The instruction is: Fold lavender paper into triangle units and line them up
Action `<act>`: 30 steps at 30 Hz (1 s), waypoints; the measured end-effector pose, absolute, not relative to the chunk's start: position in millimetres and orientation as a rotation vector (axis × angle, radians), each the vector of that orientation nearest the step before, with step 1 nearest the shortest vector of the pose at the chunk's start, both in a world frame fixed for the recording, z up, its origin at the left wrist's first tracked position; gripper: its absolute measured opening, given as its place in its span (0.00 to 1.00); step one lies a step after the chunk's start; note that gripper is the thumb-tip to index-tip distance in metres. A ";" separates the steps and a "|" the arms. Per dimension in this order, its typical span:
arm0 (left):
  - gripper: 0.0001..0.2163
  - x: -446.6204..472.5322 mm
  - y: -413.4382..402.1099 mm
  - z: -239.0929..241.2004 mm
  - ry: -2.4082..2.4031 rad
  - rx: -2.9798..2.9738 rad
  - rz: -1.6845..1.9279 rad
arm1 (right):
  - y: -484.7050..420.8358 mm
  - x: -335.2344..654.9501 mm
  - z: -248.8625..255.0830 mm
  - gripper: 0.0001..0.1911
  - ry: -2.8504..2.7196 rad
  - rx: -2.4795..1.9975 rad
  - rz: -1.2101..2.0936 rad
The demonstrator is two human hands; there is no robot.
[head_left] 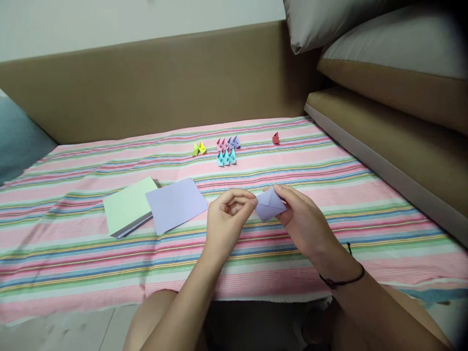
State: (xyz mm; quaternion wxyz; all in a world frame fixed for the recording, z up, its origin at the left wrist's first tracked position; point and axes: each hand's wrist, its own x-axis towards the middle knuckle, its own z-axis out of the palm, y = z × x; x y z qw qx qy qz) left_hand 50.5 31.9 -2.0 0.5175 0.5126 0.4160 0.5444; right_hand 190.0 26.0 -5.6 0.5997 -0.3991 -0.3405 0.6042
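A small folded lilac paper (269, 204) is held between both hands above the striped cloth (73, 263). My left hand (227, 219) pinches its left corner with curled fingers. My right hand (305, 222), with a black cord at the wrist, grips its right side from above and below. To the left lie a loose lilac sheet (175, 204) and a stack of paper with a pale green top sheet (127, 205). Farther back stand small folded pieces: yellow-green ones (199, 148), a pink, lilac and blue cluster (227, 150), and a single red one (276, 138).
The cloth covers a low surface backed by a tan padded wall (164, 83). Tan and grey cushions (395, 58) are stacked at the right. A grey-blue cushion (18, 136) sits at the far left. My knees show below the cloth's front edge.
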 end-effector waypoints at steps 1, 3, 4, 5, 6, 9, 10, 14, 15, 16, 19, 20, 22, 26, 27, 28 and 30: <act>0.03 50.2 32.5 -2.3 1.000 1.224 1.310 | 26.3 190.3 -5.1 0.09 -0.787 -0.926 1.403; 0.03 49.2 34.2 -3.2 0.996 1.207 1.324 | 27.4 192.0 -4.3 0.08 -0.780 -0.937 1.389; 0.03 48.5 35.2 -3.7 0.995 1.196 1.336 | 28.1 193.5 -4.2 0.08 -0.777 -0.943 1.376; 0.04 47.7 36.3 -4.2 0.996 1.183 1.349 | 28.9 195.3 -4.5 0.08 -0.782 -0.947 1.361; 0.04 46.9 37.3 -4.8 1.000 1.168 1.364 | 29.8 197.3 -5.1 0.08 -0.796 -0.952 1.343; 0.04 44.8 39.2 -6.1 1.023 1.127 1.387 | 32.6 202.7 -8.4 0.08 -0.870 -0.983 1.276; 0.04 44.3 39.5 -6.5 1.028 1.116 1.388 | 33.4 203.9 -9.5 0.08 -0.886 -0.996 1.254; 0.05 43.2 40.6 -7.5 1.031 1.099 1.397 | 34.9 205.4 -11.9 0.06 -0.905 -0.999 1.228; 0.05 42.9 41.3 -7.8 1.031 1.098 1.402 | 35.0 205.2 -12.1 0.06 -0.910 -0.992 1.236; 0.05 42.6 42.0 -8.1 1.031 1.096 1.406 | 35.0 205.0 -12.1 0.06 -0.915 -0.987 1.246; 0.05 41.8 43.8 -9.1 1.034 1.089 1.413 | 35.5 204.1 -12.3 0.06 -0.914 -0.984 1.263; 0.06 41.6 44.0 -9.4 1.035 1.086 1.415 | 35.8 203.8 -12.4 0.06 -0.906 -0.984 1.263; 0.06 41.5 43.6 -9.6 1.035 1.081 1.415 | 36.4 203.2 -12.4 0.06 -0.888 -0.991 1.248; 0.05 42.2 41.9 -8.5 1.039 1.083 1.404 | 36.7 202.7 -11.4 0.05 -0.900 -1.015 1.201; 0.05 42.5 41.6 -8.0 1.041 1.084 1.401 | 36.6 202.6 -11.1 0.05 -0.909 -1.022 1.194; 0.05 42.7 41.4 -7.6 1.044 1.084 1.399 | 36.4 202.6 -10.9 0.06 -0.917 -1.030 1.188; 0.05 43.0 41.3 -6.9 1.048 1.083 1.393 | 36.2 202.4 -10.7 0.06 -0.924 -1.052 1.173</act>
